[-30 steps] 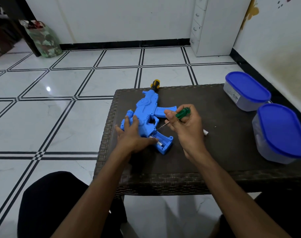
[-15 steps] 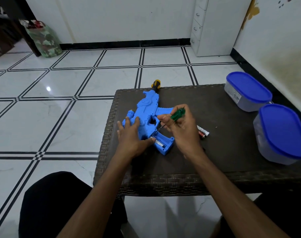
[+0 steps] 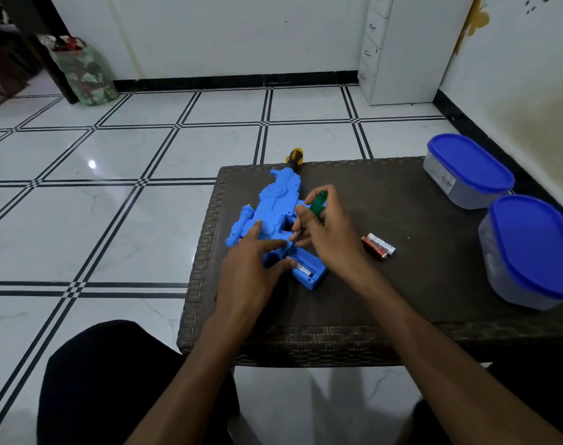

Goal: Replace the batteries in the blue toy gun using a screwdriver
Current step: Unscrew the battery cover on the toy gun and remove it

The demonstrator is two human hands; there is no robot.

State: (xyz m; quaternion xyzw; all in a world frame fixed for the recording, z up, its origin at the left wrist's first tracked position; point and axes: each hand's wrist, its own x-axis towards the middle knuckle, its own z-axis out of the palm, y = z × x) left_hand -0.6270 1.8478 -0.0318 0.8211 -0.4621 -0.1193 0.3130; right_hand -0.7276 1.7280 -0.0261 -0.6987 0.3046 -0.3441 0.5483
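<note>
One blue toy gun lies flat on the dark woven table, near the table's left edge, with its yellow-and-black muzzle projecting past the far edge. The battery compartment in the grip is uncovered, and one pale cell end is visible inside it; how many cells it holds cannot be told.

The left hand rests on the gun body with straight, spread fingers, pressing it against the table; it grips nothing. The right hand has its fingers curled round one green-handled screwdriver, and the handle's top shows above the knuckles. The shaft points down toward the upper end of the compartment; the tip is hidden behind the fingers.

Two loose batteries lie side by side and touching on the table, just right of the right hand.

Two clear containers with blue lids stand at the table's right side: the far container and the near container, close together.
</note>
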